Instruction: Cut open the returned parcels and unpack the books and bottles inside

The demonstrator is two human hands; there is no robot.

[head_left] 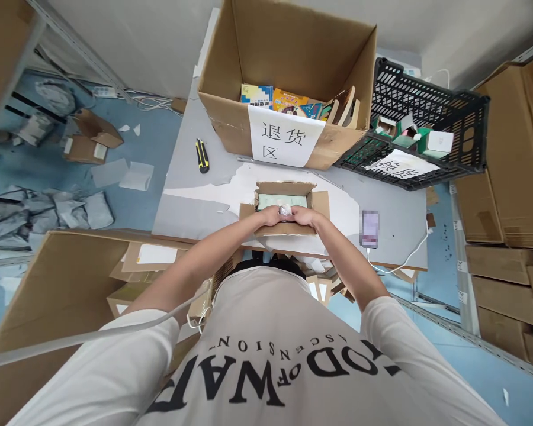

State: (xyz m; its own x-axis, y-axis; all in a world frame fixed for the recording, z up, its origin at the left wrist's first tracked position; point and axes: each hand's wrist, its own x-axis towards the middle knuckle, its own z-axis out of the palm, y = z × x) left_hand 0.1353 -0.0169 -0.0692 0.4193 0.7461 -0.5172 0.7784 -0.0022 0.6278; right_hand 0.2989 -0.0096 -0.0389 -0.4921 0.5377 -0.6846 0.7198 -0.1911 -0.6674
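A small cardboard box [320, 204] lies open on the table in front of me, its flaps spread. Inside it rests a pale green flat item [282, 202], partly covered by my hands. My left hand [272, 216] and my right hand [302, 215] meet over the near side of the box. Between them they grip a crumpled whitish wad [285, 210], perhaps paper or plastic film. The fingers are closed and curl partly out of sight.
A large carton [222, 127] with books stands at the back, beside a black plastic crate [464, 142] holding small boxes. A yellow-black utility knife [202, 156] lies left on the table [182, 201]. To the right is a phone [369, 229] on a white cable.
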